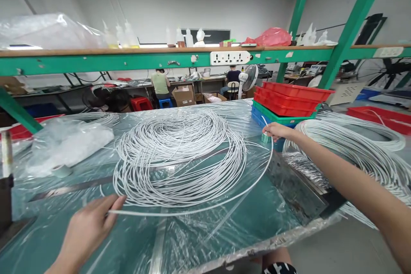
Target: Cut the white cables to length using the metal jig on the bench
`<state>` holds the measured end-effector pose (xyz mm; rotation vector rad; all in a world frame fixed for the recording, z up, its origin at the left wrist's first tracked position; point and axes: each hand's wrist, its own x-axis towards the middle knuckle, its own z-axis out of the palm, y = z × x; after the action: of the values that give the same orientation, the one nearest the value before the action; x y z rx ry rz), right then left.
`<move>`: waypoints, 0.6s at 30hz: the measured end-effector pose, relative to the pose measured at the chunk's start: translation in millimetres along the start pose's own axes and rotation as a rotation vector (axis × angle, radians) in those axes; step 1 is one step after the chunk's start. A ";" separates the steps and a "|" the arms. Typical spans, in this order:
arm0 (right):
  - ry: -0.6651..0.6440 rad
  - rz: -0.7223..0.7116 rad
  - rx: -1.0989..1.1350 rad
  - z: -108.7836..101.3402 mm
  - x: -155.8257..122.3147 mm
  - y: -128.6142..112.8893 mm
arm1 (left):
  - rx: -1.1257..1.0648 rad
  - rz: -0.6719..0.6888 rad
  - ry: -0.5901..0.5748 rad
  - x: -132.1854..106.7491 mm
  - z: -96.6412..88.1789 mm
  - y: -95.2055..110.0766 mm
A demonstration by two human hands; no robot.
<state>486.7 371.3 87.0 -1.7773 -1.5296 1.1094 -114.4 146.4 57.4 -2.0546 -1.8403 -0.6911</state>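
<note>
A single white cable (199,211) runs in a wide curve along the near side of a big pile of coiled white cables (180,158). My left hand (93,222) pinches one end part of it at the lower left, above the plastic-covered table. Out at the right, my right hand (276,130) grips the other end part, whose tip sticks up past the fingers. Just below that hand stands a small green roll (266,138), partly hidden. The coils lie between both hands, and neither hand touches them.
Stacked red trays (289,98) stand behind my right hand. A metal plate (297,188) lies at the table's right edge, with more cable bundles (353,150) beyond. A plastic bag (70,141) and a tape roll (61,171) lie left. Two people sit far back.
</note>
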 end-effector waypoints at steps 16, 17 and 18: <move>0.108 -0.327 -0.818 -10.5 -2.6 41.1 | -0.019 0.139 -0.021 -1.6 120.2 -34.8; 0.136 -0.331 -0.834 -16.6 -7.6 48.1 | -0.048 0.139 0.006 -12.7 117.3 -27.5; 0.167 -0.323 -0.839 -22.4 -10.9 53.4 | -0.075 0.138 0.032 -22.9 114.2 -18.0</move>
<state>533.6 352.0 57.1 -1.9258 -2.2580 0.1308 -116.1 188.9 -52.5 -2.1805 -1.6601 -0.7620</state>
